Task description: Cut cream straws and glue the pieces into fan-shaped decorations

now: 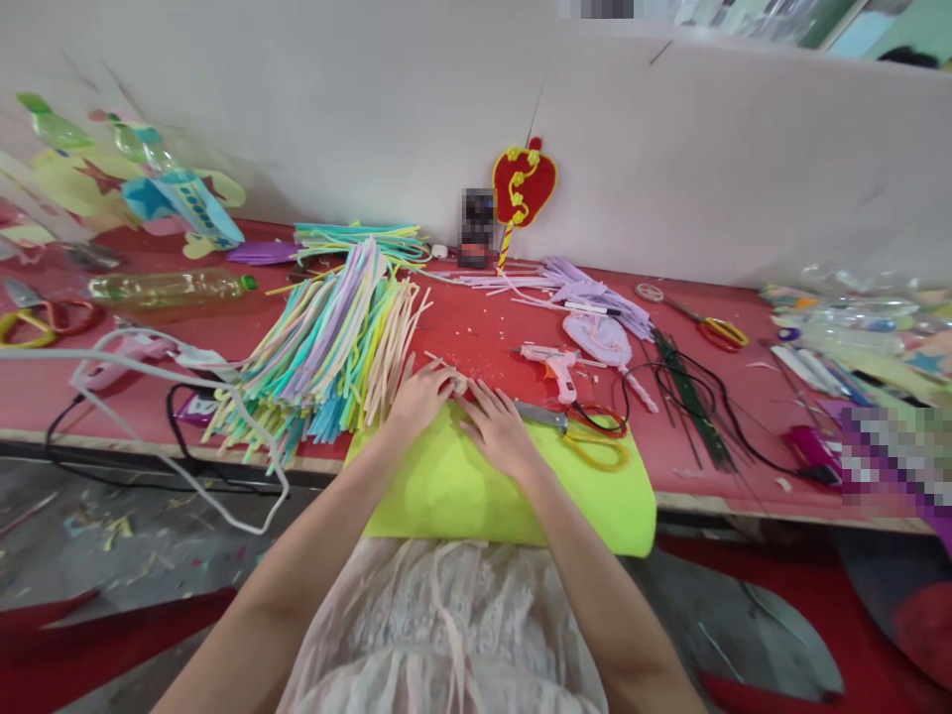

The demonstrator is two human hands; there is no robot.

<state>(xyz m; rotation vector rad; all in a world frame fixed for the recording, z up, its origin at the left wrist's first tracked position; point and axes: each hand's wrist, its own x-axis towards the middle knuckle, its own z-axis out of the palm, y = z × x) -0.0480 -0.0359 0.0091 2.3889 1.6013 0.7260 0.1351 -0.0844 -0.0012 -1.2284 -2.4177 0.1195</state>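
My left hand [422, 399] is bent over the table, its fingertips closed on a small pale coil [460, 384] that looks like a rolled pipe cleaner. A short pale end sticks out past the fingers. Beside it my right hand [497, 424] lies with fingers stretched out and apart, the tips near the coil. Under both wrists a yellow-green sheet [446, 486] hangs over the table's front edge. Scissors [595, 441] with red and yellow handles lie right of my right hand. Beyond them rests a pink glue gun [557, 369].
A big heap of coloured pipe cleaners [327, 347] lies left, and purple ones [587, 283] lie behind. A red heart-shaped ornament [525, 188] leans on the wall beside a phone [477, 228]. Cables [703, 397], green stems [688, 397] and a plastic bottle [171, 288] lie around the red table.
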